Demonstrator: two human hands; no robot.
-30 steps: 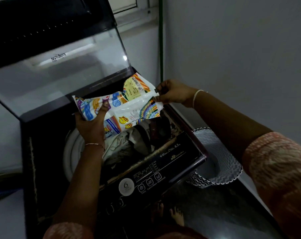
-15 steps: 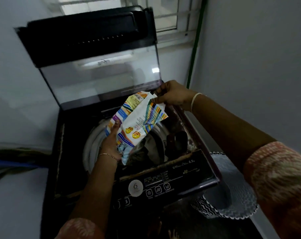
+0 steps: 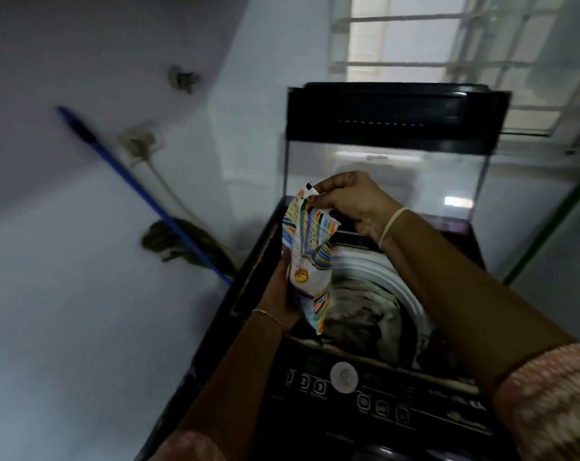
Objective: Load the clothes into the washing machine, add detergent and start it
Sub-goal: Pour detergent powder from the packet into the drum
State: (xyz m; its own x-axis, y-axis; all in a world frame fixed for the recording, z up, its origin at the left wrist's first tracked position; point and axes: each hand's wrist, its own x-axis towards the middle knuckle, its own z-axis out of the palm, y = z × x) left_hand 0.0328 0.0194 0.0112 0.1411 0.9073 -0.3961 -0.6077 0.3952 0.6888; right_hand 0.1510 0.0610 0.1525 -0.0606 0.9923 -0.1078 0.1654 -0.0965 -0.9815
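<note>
The top corner of the packet [image 3: 310, 257] is pinched between the thumb and curled fingers of the right hand [image 3: 352, 204]. Its lower half is gripped from behind and the left by the left hand [image 3: 280, 292], whose fingers are wrapped round it. The packet is held nearly upright, its long axis running from the right hand above to the left hand below. It hangs over the left edge of the washer [image 3: 248, 281], with the drum [image 3: 386, 272] just below and to its right. The pour is judged to turn on this: the packet must be tipped rightward and down toward the clothes [image 3: 358, 316], and the right hand is nearer the top. Whether the top is torn open cannot be told. The packet is thin, glossy, crinkled film with coloured stripes, and looks slack. The clothes lie as a pale crumpled heap inside the drum's white ring. Behind, the glass lid [image 3: 381, 161] stands raised, and the dark panel [image 3: 381, 407] with its buttons lies nearest. A blue-handled mop [image 3: 142, 191] leans against the left wall.
</note>
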